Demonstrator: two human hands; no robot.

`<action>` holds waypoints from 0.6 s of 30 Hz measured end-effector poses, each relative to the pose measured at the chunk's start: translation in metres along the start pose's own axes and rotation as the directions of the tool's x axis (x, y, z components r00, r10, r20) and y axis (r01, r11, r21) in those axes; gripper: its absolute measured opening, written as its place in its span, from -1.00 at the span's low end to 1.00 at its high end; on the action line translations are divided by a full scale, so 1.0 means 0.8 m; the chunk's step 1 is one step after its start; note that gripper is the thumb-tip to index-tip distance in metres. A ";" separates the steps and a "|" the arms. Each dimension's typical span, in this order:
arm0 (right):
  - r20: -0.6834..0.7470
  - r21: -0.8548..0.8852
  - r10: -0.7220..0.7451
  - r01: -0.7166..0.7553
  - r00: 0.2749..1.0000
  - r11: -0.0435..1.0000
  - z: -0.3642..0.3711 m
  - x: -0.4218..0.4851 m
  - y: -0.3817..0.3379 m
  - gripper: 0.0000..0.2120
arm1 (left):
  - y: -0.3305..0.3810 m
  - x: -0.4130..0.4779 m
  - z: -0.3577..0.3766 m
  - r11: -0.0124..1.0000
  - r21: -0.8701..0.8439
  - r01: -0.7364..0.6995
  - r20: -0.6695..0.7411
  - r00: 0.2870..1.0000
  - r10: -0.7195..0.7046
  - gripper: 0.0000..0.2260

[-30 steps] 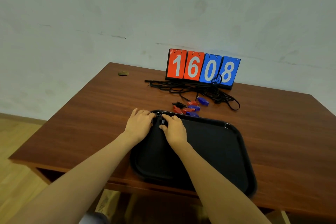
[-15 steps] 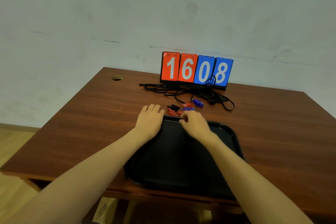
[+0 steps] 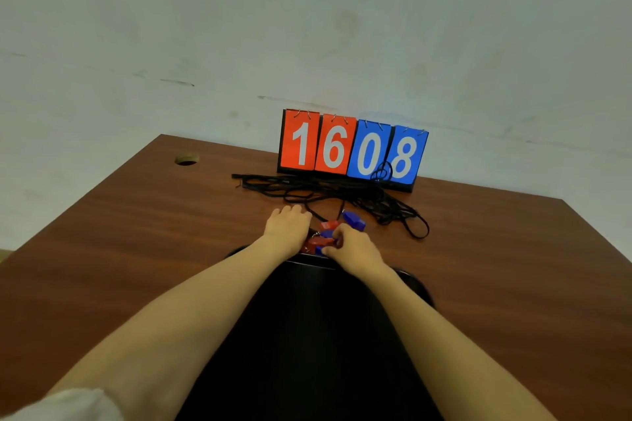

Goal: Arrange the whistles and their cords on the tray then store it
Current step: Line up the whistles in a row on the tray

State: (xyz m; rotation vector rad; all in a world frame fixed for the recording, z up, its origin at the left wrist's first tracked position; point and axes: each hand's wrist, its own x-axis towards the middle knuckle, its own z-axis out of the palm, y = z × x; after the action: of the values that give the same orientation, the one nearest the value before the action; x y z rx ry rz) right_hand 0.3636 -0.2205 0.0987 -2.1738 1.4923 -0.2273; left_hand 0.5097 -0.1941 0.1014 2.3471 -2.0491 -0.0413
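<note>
A black tray (image 3: 318, 335) lies on the wooden table between my forearms. Just past its far rim sits a cluster of red and blue whistles (image 3: 325, 236); one blue whistle (image 3: 354, 219) lies apart to the right. A tangle of black cords (image 3: 335, 191) spreads behind them. My left hand (image 3: 287, 229) rests palm down at the left of the cluster, fingers together, covering part of it. My right hand (image 3: 354, 248) has its fingers curled on a whistle in the cluster; which one is hard to tell.
A flip scoreboard (image 3: 352, 147) reading 1608 stands at the table's back edge against the wall, with a cord looped in front of it. A round cable hole (image 3: 186, 160) is at the back left of the table (image 3: 136, 232).
Both hands have moved forward from the tray's far rim onto the whistle cluster. The view has tilted up and closer to the table.
</note>
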 end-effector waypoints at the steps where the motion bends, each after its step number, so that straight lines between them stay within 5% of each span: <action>1: -0.004 0.027 0.022 -0.021 1.000 0.999 0.003 0.006 0.000 -0.63 | -0.001 0.006 0.003 1.000 -0.008 0.003 0.018 1.000 -0.003 -0.74; 6: -0.033 0.116 0.076 -0.072 0.997 0.991 0.007 0.023 0.008 -0.71 | -0.002 0.021 0.007 0.998 -0.052 0.028 0.004 1.000 -0.028 -0.73; 11: -0.088 0.060 0.089 -0.084 0.992 0.995 -0.004 0.020 0.021 -0.90 | -0.001 0.008 0.000 0.978 -0.206 0.045 -0.205 0.975 -0.088 -0.73; 18: -0.074 0.098 0.103 -0.095 0.992 0.991 -0.015 -0.002 0.029 -0.72 | 0.008 -0.082 -0.019 0.873 -0.485 -0.048 -0.184 0.982 -0.049 -0.60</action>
State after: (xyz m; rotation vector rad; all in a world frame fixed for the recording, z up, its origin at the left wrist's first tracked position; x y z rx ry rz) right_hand 0.3383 -0.2290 0.0983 -2.0320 1.5953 -0.3463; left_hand 0.4950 -0.1297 0.1172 1.9555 -1.6986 -0.2873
